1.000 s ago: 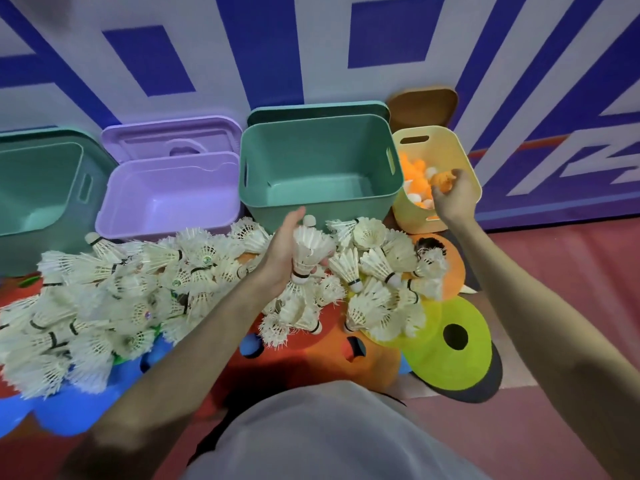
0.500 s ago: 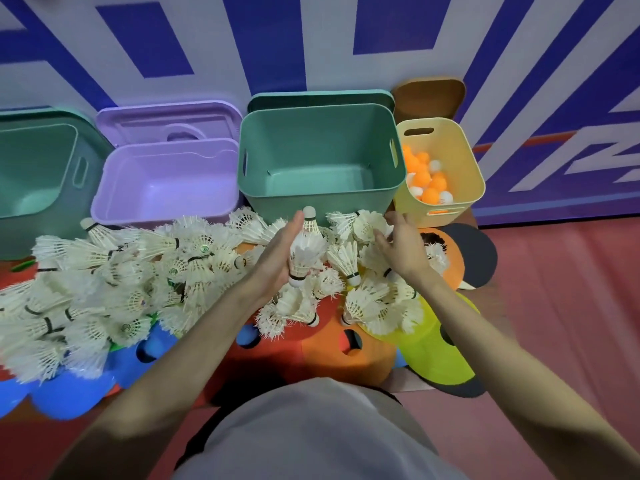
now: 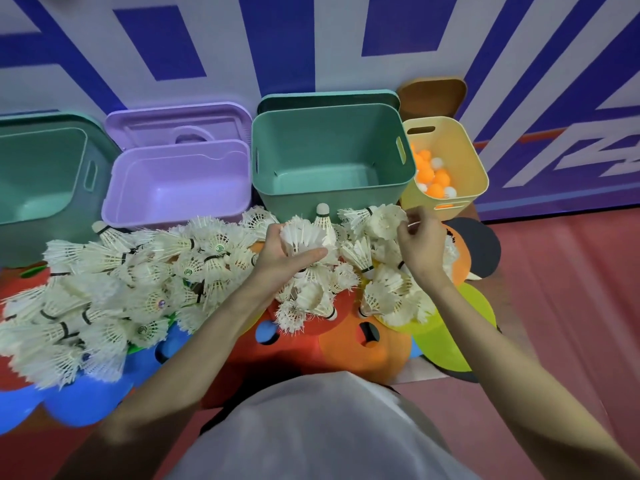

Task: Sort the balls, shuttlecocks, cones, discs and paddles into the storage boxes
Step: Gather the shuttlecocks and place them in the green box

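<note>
Head view: the left hand [image 3: 287,258] keeps its grip curled round a shuttlecock [image 3: 302,237]; the right hand [image 3: 420,245], back from the yellow box [image 3: 479,174] of balls [image 3: 433,176], now pinches another [image 3: 384,221] in the pile before the empty green box [image 3: 332,199], so shuttlecock sorting likely begins.

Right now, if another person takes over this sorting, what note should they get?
Left hand grips a shuttlecock. Right hand pinches another shuttlecock.
Done: balls are in the yellow box.
Left: the shuttlecock pile, and the discs under it. The middle green box and purple box hold nothing yet.
</note>
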Tool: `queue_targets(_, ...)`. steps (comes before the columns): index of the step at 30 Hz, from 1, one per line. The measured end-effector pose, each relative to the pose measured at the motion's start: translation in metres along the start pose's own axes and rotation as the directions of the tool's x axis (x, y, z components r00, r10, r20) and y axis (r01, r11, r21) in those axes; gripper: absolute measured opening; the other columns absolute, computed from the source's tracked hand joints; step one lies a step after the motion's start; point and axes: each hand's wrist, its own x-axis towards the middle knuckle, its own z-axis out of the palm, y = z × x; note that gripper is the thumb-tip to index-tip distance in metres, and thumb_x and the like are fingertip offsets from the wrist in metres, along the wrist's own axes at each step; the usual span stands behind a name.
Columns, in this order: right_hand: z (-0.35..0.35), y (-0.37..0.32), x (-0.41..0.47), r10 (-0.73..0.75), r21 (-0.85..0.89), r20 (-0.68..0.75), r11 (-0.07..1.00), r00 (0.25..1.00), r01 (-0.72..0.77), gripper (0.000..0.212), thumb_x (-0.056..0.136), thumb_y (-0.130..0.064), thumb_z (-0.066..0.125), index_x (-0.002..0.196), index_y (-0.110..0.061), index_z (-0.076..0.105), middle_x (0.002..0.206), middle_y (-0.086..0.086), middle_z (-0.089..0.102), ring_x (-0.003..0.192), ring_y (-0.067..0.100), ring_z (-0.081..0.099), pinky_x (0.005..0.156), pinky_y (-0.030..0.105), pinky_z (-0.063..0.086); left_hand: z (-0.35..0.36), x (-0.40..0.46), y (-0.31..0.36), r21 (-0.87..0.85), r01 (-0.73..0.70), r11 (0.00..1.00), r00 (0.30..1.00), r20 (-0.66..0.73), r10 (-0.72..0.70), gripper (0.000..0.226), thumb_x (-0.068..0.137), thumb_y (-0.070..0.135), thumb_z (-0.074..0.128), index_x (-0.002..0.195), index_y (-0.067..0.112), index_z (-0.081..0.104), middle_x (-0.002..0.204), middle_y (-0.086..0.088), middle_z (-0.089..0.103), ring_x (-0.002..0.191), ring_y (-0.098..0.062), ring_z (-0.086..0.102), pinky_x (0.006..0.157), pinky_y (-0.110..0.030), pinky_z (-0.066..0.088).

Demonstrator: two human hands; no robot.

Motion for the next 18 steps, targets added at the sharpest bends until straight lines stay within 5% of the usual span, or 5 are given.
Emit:
queue_targets(2, -0.008, -0.012, -0.012, -0.017, 0.101, -0.055, 0.995, 0.998, 0.023, 0.012, 0.088, -0.008, 0.056, 0.097, -0.003, 0.063, 0.088, 0.007, 0.063, 0.069, 0.016, 0.055, 0.061, 0.020, 0.038, -0.005, -0.004, -0.002, 0.039, -0.063, 0.997, 0.998, 0.019, 0.062, 0.081, 0.050, 0.055, 0.090, 0.114, 0.029, 0.047, 0.119, -0.026, 0.058, 0.110, -0.044, 0.057, 0.097, -0.061, 0.045)
queue_targets(5, -0.019, -0.034, -0.026, 0.008, 0.291, -0.049, 0.957, 0.999, 0.006, 0.009, 0.089, -0.007, 0.059, 0.096, -0.008, 0.065, 0.082, 0.003, 0.063, 0.064, 0.008, 0.055, 0.060, 0.012, 0.042, -0.008, -0.011, 0.000, 0.068, -0.156, 0.985, 0.987, 0.057, 0.152, 0.063, 0.059, 0.032, 0.089, 0.113, 0.030, 0.055, 0.108, -0.005, 0.068, 0.102, -0.024, 0.066, 0.098, -0.047, 0.049)
queue_targets(10, -0.024, -0.071, -0.038, 0.020, 0.526, 0.068, 0.849, 0.998, -0.053, 0.012, 0.086, 0.000, 0.062, 0.090, -0.009, 0.068, 0.070, 0.005, 0.061, 0.061, 0.017, 0.055, 0.058, 0.025, 0.048, -0.012, -0.009, -0.008, 0.141, -0.260, 0.955, 0.965, 0.063, 0.254, 0.054, 0.067, 0.008, 0.086, 0.110, 0.028, 0.059, 0.102, -0.009, 0.070, 0.095, -0.024, 0.067, 0.093, -0.043, 0.052)
queue_targets(14, -0.013, -0.089, -0.048, -0.026, 0.528, 0.185, 0.845, 0.982, -0.078, 0.018, 0.084, 0.003, 0.064, 0.085, -0.014, 0.068, 0.069, -0.002, 0.062, 0.059, 0.005, 0.054, 0.060, 0.018, 0.048, -0.017, -0.006, -0.012, 0.198, -0.305, 0.931, 0.952, 0.068, 0.298, 0.054, 0.062, 0.027, 0.088, 0.108, 0.036, 0.060, 0.102, -0.012, 0.068, 0.098, -0.033, 0.064, 0.092, -0.052, 0.051)
queue_targets(18, 0.003, -0.093, -0.059, -0.099, 0.420, 0.261, 0.907, 0.960, -0.020, 0.015, 0.084, 0.001, 0.065, 0.092, -0.012, 0.069, 0.074, -0.008, 0.063, 0.062, -0.005, 0.055, 0.062, 0.009, 0.045, -0.018, -0.007, -0.011, 0.180, -0.315, 0.932, 0.949, 0.090, 0.304, 0.058, 0.061, 0.018, 0.088, 0.112, 0.027, 0.061, 0.103, 0.003, 0.070, 0.099, -0.016, 0.067, 0.092, -0.044, 0.053)
